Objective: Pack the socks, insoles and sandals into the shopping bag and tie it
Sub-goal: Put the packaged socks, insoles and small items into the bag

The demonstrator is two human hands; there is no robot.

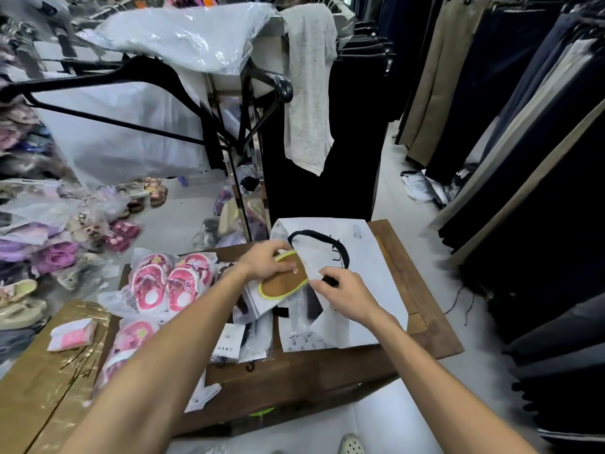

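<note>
One light, bendy insole point(284, 280) was pinched by the left hand point(265, 264) at the bag point(366, 257) mouth, held open in the right hand's point(343, 294) grip.

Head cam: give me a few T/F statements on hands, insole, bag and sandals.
1. The left hand holds a brown insole with a yellow-green rim. True.
2. The right hand is empty and off the bag. False: it pinches the white shopping bag at its opening.
3. The pink sandals are already in the bag. False: they lie wrapped on the table, left of it.
4. The bag has a black cord handle. True.
</note>
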